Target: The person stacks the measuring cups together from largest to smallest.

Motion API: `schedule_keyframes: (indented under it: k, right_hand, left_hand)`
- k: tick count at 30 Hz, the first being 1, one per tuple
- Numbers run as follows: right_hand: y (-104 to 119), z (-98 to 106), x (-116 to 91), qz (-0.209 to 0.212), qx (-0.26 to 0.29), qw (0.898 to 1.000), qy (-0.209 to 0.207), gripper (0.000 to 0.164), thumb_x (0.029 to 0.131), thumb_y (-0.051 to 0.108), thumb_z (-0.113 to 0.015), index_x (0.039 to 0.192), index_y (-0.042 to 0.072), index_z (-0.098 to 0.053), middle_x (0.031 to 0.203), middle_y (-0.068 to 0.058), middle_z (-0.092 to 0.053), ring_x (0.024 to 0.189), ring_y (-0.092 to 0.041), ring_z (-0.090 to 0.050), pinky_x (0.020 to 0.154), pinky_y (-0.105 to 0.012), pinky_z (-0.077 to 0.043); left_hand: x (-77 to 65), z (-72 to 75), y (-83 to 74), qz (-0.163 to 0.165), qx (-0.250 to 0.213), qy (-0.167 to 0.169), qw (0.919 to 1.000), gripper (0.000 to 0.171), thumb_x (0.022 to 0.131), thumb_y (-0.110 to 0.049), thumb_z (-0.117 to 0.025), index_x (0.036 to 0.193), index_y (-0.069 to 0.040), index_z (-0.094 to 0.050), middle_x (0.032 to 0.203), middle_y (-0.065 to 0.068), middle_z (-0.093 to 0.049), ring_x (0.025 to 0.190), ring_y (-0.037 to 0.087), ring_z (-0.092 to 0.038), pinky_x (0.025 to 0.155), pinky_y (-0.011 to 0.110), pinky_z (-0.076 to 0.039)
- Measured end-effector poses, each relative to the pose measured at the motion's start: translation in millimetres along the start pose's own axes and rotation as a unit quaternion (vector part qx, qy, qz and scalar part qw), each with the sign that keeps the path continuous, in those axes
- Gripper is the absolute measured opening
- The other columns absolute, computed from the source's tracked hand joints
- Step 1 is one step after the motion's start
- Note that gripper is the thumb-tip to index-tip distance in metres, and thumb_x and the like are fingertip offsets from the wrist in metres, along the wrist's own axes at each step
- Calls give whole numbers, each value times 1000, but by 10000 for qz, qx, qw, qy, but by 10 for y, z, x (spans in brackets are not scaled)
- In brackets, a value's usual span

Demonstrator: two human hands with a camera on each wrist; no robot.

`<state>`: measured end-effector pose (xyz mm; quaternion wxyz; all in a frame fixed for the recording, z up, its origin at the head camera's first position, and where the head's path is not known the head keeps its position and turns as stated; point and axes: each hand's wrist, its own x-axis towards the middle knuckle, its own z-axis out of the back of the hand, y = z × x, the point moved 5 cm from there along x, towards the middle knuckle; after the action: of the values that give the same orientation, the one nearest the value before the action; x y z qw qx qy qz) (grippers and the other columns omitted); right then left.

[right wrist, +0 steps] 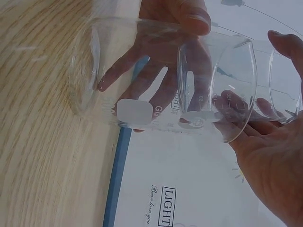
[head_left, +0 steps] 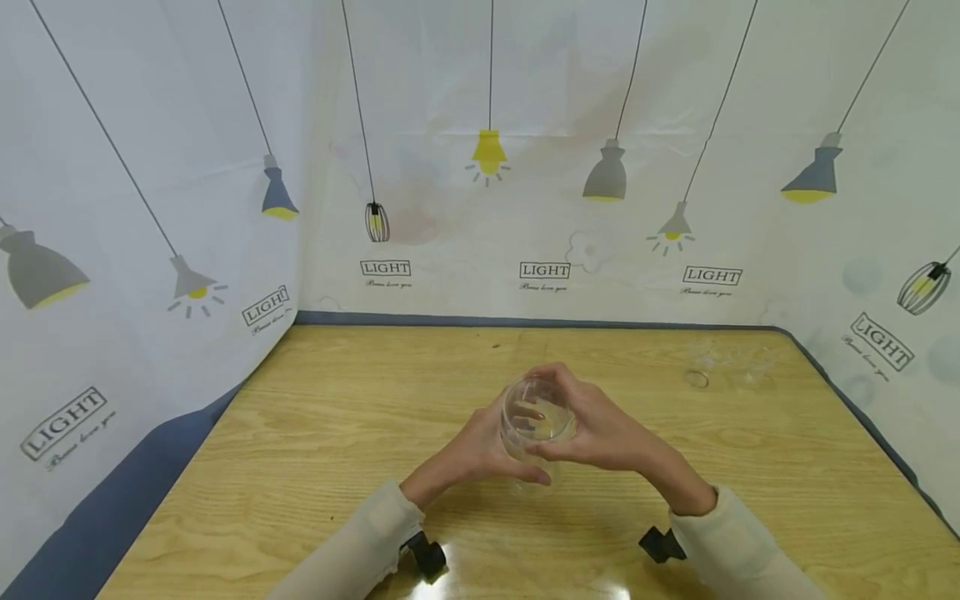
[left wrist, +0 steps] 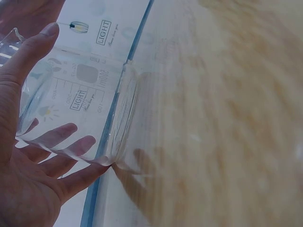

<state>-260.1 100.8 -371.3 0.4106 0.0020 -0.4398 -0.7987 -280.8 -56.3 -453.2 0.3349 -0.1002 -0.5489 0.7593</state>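
A large clear glass beaker [left wrist: 87, 73] with white printed scale marks stands upright on the table. My left hand [head_left: 480, 442] holds it round the side, thumb on the near side and fingers spread along the far wall. A smaller glass beaker [right wrist: 194, 120] sits partly down inside the large one, its base below the large rim and its upper part above it. Near the top my right hand [head_left: 603, 425] grips the smaller beaker between thumb and fingers. In the head view the hands cover much of the large beaker.
More clear glassware [head_left: 697, 379] stands at the back right of the wooden table [head_left: 337, 400]; its outlines are faint. White sheets printed with lamps [head_left: 450, 217] enclose the back and sides. Dark wrist devices [head_left: 427, 557] hang under both sleeves.
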Motion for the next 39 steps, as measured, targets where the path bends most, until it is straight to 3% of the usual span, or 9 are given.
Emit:
schedule_keyframes:
  k: [7, 14, 27, 33, 39]
  right_hand:
    - [-17, 2, 5, -4, 120, 9999, -1, 74, 85, 18, -86, 142, 6, -41, 138, -13, -64, 132, -35, -62, 106, -55, -52]
    - [-52, -22, 2, 6, 211, 9998, -35, 73, 85, 17, -86, 142, 6, -41, 137, -13, -64, 132, -34, -62, 105, -55, -52]
    - [-51, -8, 5, -69, 193, 9998, -69, 75, 85, 17, -87, 143, 8, -41, 137, -10, -64, 133, -30, -62, 105, -54, -53]
    - [-44, 2, -1, -156, 192, 9997, -79, 77, 84, 18, -88, 145, 9, -42, 138, -9, -64, 132, -29, -62, 105, -50, -54]
    - [-39, 2, 1, -235, 216, 9995, -77, 79, 83, 21, -89, 145, 11, -42, 139, -6, -64, 134, -26, -61, 106, -52, -53]
  left_hand:
    - [3, 5, 8, 8, 27, -5, 10000, 119, 70, -24, -98, 161, -39, -23, 149, 4, -57, 128, 26, -64, 100, 30, -57]
    - [-18, 6, -3, 32, -41, 10, 10000, 119, 70, -24, -98, 161, -39, -23, 151, 10, -55, 129, 27, -63, 101, 31, -56]
    - [-12, 4, -2, 142, 31, -20, 9999, 121, 69, -26, -99, 159, -45, -22, 148, -2, -57, 130, 24, -63, 101, 30, -56]
    - [-2, -11, -13, 51, -44, -10, 10000, 121, 69, -22, -99, 160, -44, -22, 148, 10, -57, 131, 32, -62, 101, 30, -56]
    - [-7, -10, -27, 55, 47, -17, 10000, 120, 70, -23, -99, 161, -41, -22, 149, 16, -55, 130, 32, -63, 100, 30, -57]
